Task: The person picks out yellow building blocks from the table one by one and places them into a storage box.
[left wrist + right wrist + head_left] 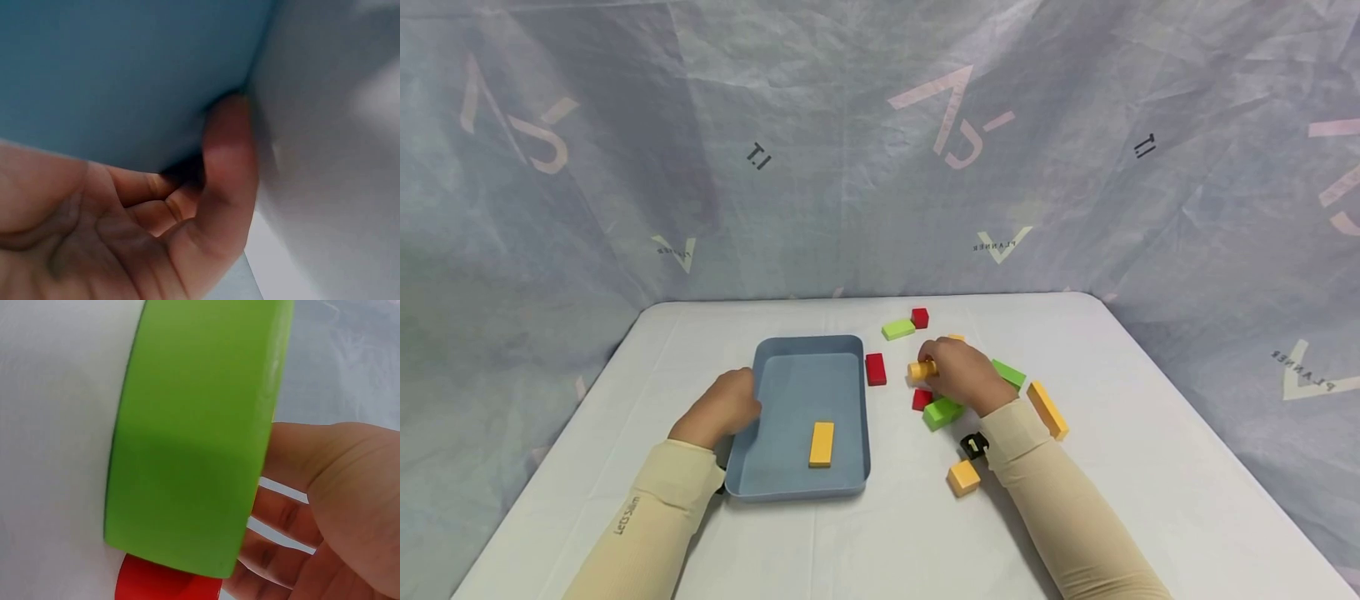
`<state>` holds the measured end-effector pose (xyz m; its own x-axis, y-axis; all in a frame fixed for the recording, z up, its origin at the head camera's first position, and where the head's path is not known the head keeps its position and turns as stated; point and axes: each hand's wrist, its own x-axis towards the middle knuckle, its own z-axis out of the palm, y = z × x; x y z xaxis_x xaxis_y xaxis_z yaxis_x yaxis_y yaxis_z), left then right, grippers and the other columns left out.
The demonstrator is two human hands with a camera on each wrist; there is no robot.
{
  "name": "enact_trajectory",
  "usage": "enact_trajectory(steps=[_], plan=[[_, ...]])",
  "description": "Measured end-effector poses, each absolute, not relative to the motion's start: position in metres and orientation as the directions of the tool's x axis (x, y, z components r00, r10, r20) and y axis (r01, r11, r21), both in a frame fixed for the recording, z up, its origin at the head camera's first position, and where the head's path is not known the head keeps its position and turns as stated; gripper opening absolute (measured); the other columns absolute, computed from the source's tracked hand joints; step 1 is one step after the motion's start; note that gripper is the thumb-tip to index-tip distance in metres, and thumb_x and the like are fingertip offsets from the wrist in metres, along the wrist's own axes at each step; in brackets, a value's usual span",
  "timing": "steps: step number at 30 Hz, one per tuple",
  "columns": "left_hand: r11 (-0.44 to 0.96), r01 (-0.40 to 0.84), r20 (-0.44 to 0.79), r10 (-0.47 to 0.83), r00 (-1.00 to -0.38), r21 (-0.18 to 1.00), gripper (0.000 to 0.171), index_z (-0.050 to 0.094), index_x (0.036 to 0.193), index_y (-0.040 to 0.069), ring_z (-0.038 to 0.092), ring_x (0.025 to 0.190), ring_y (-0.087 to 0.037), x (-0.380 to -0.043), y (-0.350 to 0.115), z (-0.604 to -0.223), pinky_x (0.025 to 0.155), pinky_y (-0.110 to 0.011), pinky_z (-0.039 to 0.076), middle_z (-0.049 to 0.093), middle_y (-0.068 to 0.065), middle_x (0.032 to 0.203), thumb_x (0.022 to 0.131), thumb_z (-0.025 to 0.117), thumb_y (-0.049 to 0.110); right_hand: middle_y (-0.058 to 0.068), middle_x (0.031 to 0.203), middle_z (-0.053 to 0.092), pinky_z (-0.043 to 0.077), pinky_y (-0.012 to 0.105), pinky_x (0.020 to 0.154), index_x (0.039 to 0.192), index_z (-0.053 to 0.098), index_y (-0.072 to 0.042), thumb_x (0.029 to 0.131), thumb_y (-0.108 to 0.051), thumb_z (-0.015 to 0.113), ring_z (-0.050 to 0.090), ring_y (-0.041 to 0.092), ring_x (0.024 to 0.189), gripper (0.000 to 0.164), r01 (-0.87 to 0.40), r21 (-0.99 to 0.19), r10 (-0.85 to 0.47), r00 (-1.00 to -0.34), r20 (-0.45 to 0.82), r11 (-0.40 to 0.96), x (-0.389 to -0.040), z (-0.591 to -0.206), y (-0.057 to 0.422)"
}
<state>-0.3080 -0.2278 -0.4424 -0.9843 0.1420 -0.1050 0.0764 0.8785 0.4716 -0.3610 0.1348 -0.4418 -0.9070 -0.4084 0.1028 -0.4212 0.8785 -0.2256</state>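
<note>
My left hand point(724, 408) grips the left wall of a blue-grey tray point(808, 343); in the left wrist view its fingers point(228, 156) curl round that wall. A yellow rectangular block point(822, 444) lies inside the tray. To the tray's right, my right hand point(962, 371) holds a yellow block point(919, 370) at its fingertips, low over the other blocks. Just below this hand are a green block point(943, 412) and a small red block point(922, 400). In the right wrist view the green block point(187, 437) hides part of the fingers and what they hold.
A red block point(876, 369) lies beside the tray's right wall. Farther back are a light green block point(898, 330) and a red cube point(920, 317). A green block point(1009, 374), a long yellow block point(1047, 410) and a yellow cube point(963, 478) lie around my right arm.
</note>
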Motion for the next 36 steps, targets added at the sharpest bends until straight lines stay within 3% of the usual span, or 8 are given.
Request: enact_trajectory(steps=[10,36], plan=[[0.889,0.069,-0.123,0.139,-0.983,0.452,0.035,0.047,0.111,-0.018,0.055,0.072,-0.026,-0.311,-0.228,-0.443,0.062,-0.044,0.053,0.058,-0.024,0.09,0.077,0.051,-0.008,-0.004,0.092,0.059,0.051,0.033,0.073,0.103,0.065,-0.017,0.078,-0.017,0.076,0.05,0.013,0.077,0.027,-0.435,-0.202,-0.41,-0.898,0.158,0.877,-0.359,-0.434,0.135],[0.884,0.06,-0.129,0.134,-0.983,0.464,0.038,0.046,0.114,-0.018,0.053,0.071,-0.027,-0.307,-0.23,-0.442,0.057,-0.04,0.05,0.057,-0.021,0.089,0.079,0.05,-0.007,-0.005,0.097,0.057,0.051,0.033,0.074,0.106,0.063,-0.02,0.078,-0.022,0.077,0.049,0.01,0.079,0.031,-0.466,-0.178,-0.431,-0.88,0.201,0.867,-0.348,-0.423,0.126]])
